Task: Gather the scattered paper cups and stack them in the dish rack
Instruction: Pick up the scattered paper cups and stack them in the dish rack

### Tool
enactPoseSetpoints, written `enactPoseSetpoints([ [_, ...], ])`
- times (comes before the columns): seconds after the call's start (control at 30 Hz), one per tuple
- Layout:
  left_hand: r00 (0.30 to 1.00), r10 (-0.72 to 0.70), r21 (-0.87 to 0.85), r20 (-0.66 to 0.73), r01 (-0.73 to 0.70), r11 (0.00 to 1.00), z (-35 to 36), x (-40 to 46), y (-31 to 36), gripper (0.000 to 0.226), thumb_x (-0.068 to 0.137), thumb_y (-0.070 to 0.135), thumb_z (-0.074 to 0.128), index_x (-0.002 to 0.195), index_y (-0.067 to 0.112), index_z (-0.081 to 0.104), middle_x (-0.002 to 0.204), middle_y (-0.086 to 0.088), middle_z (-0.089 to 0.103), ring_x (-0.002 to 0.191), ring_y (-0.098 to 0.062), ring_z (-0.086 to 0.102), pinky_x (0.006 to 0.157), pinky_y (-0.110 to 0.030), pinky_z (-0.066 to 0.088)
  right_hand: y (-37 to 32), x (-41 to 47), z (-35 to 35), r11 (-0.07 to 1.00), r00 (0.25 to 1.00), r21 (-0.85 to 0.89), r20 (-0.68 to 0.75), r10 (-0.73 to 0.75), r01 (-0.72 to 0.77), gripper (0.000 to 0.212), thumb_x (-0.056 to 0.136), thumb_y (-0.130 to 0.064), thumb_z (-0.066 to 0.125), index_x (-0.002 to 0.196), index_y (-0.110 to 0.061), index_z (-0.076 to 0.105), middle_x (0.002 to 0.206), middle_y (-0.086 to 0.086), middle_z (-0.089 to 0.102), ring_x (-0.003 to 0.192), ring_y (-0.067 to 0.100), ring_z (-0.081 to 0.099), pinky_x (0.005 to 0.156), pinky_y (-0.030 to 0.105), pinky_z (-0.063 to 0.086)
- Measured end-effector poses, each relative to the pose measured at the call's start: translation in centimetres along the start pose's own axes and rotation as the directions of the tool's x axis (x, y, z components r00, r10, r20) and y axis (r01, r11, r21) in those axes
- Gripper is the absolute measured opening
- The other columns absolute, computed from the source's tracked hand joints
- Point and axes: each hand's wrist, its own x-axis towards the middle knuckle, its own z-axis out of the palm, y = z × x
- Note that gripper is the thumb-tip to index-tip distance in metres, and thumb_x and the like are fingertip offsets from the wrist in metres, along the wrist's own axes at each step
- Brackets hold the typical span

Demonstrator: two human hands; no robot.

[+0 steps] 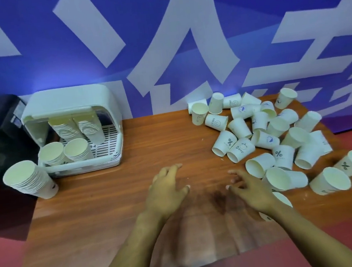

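Both hands, left hand [166, 191] and right hand [249, 187], spread empty over woodgrain table [134, 203], tapered paper cups [280, 139] scattered

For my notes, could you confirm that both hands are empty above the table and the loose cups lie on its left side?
Not quite: the head view shows the loose cups on the table's right side. Both the left hand and right hand are indeed empty.

Both hands hover over the wooden table [117, 204] holding nothing, the left hand [166, 191] and right hand [250, 188] with fingers spread. A heap of paper cups [264, 137] lies scattered to the right, the right hand just beside its near edge. At far left the white dish rack [70, 105] holds four cup stacks, and another stack [31, 179] stands on the table just outside it.
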Motion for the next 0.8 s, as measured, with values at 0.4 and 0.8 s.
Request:
enactPoseSetpoints([
  [0.4, 0.943, 0.159, 0.160, 0.293, -0.212, 0.964, 8.4, 0.8, 8.6, 0.064, 0.088, 0.040, 0.057, 0.145, 0.033, 0.028, 0.145, 0.006, 0.034, 0.134, -0.019, 0.032, 0.107, -0.037, 0.031, 5.9, -1.2, -6.9, 0.988, 0.984, -0.132, -0.168, 0.057, -0.080, 0.048, 0.087, -0.027, 0.064, 0.132, -0.022, 0.048, 0.120, 0.002, 0.056, 0.098, 0.018, 0.058, 0.087, 0.033, 0.047],
  [0.8, 0.933, 0.097, 0.267, 0.346, -0.197, 0.943, 20.1, 1.6, 16.6, 0.089, 0.073, 0.054, 0.069, 0.144, 0.024, 0.026, 0.143, 0.002, 0.033, 0.130, -0.022, 0.034, 0.103, -0.040, 0.033, 13.1, 3.3, -11.5, 0.925, 0.998, -0.378, -0.070, -0.004, -0.023, 0.077, 0.077, -0.046, 0.070, 0.142, -0.023, 0.036, 0.139, 0.005, 0.041, 0.123, 0.026, 0.045, 0.098, 0.042, 0.043],
])
